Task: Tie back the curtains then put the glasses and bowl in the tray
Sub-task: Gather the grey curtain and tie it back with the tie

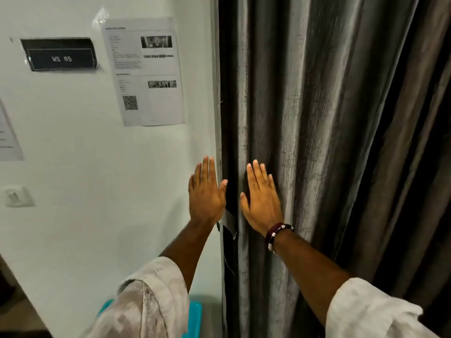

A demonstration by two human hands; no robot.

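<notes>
A grey pleated curtain [317, 118] hangs closed, filling the right half of the view. My left hand [206, 193] lies flat with fingers straight at the curtain's left edge, where it meets the white wall. My right hand [262, 198] rests flat on the curtain folds just to the right, wearing a dark bracelet at the wrist. Neither hand holds anything. A grey strip of fabric [229, 222] hangs at the curtain's edge between my wrists. A turquoise tray [195, 320] shows at the bottom, partly hidden by my left sleeve. The glasses and bowl are out of view.
The white wall [109, 215] on the left carries a black "WS 05" sign [59, 56], a printed sheet [146, 74] with a QR code, part of another sheet [7, 135] at the far left, and a small wall hook [17, 197].
</notes>
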